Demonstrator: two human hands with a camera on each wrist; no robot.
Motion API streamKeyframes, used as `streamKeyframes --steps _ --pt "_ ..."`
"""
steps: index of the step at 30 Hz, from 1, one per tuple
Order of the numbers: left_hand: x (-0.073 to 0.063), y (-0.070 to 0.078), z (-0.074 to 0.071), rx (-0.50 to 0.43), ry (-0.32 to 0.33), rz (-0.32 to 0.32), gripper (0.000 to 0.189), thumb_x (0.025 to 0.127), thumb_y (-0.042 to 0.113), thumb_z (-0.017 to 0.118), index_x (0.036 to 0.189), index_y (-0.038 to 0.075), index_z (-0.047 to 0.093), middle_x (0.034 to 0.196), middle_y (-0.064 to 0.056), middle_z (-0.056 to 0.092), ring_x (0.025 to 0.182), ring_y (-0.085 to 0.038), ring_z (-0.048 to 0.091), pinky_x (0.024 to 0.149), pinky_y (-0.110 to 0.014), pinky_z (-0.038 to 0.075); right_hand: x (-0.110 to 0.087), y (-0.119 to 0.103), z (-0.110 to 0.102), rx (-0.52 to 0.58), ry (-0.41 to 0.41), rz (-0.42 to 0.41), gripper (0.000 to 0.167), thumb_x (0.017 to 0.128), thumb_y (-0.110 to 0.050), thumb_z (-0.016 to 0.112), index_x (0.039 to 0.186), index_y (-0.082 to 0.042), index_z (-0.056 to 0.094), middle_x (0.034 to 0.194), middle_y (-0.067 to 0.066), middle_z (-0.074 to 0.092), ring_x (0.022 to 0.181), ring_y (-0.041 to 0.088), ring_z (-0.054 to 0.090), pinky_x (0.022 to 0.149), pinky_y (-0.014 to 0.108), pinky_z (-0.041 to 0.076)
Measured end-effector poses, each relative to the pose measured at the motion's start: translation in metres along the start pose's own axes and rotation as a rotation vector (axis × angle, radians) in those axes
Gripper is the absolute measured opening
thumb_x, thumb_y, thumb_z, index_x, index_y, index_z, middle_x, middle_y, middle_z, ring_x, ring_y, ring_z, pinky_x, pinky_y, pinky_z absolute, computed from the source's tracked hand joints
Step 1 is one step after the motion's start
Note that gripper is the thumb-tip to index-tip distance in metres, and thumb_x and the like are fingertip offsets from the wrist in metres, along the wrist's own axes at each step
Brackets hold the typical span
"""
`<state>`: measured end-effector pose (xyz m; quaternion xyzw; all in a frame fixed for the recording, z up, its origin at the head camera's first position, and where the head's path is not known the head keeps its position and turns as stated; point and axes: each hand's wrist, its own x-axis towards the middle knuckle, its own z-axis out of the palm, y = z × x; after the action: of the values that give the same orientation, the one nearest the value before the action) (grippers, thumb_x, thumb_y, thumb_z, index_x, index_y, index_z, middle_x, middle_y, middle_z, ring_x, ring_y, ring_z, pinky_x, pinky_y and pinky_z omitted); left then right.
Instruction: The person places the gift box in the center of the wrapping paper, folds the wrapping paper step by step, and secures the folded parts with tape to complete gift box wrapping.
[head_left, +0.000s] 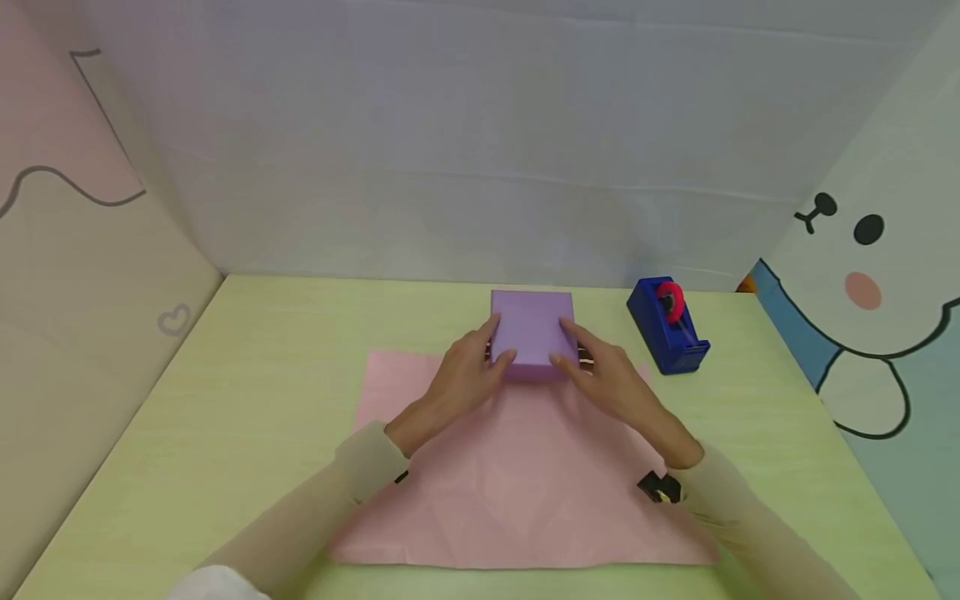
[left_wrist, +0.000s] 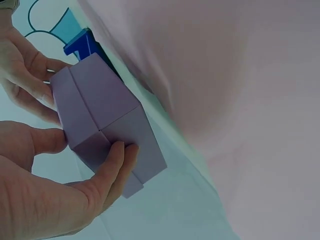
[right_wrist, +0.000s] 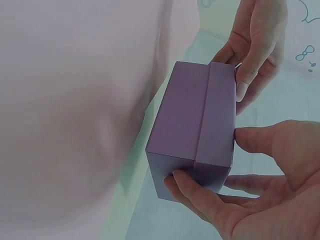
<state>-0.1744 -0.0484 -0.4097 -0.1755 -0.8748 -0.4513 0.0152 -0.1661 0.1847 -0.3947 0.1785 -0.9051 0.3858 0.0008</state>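
Observation:
A purple lidded box is held between both hands above the far part of a pink paper sheet. My left hand grips its left side, with the thumb near the front top edge. On the opposite side my right hand grips it the same way. In the left wrist view, the left fingertips press one end of the box, across the lid seam. The right wrist view shows the right fingers bent against the other end of the box.
A blue tape dispenser with a red-cored roll stands right of the box. The pale yellow-green table meets a white backdrop at its far edge. Printed cartoon panels flank it.

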Motion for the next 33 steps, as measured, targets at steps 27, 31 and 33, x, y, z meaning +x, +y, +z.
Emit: streamKeyframes --steps 27,31,33 --pt "-0.031 0.006 -0.005 -0.030 0.007 -0.014 0.067 0.101 0.018 0.067 0.155 -0.007 0.036 0.132 -0.025 0.061 0.111 -0.032 0.066 0.094 -0.044 0.055 -0.022 -0.016 0.005 0.007 -0.028 0.005 0.063 0.102 -0.018 0.066 0.154 0.006 0.040 0.149 0.032 0.047 0.120 0.044 0.064 0.096 0.052 0.054" --pt "-0.035 0.007 -0.005 -0.016 0.012 -0.005 0.066 0.100 0.017 0.068 0.154 -0.008 0.038 0.129 -0.025 0.063 0.109 -0.032 0.066 0.092 -0.044 0.055 -0.025 -0.017 0.006 0.010 -0.037 0.008 0.063 0.103 -0.021 0.065 0.154 0.006 0.039 0.149 0.032 0.047 0.120 0.043 0.064 0.096 0.052 0.054" --pt "-0.038 0.008 -0.005 -0.002 0.013 0.000 0.065 0.100 0.016 0.068 0.153 -0.009 0.038 0.126 -0.025 0.064 0.107 -0.031 0.066 0.091 -0.044 0.055 -0.027 -0.018 0.006 0.013 -0.042 0.010 0.063 0.103 -0.021 0.065 0.154 0.006 0.040 0.149 0.032 0.048 0.119 0.043 0.064 0.096 0.052 0.054"
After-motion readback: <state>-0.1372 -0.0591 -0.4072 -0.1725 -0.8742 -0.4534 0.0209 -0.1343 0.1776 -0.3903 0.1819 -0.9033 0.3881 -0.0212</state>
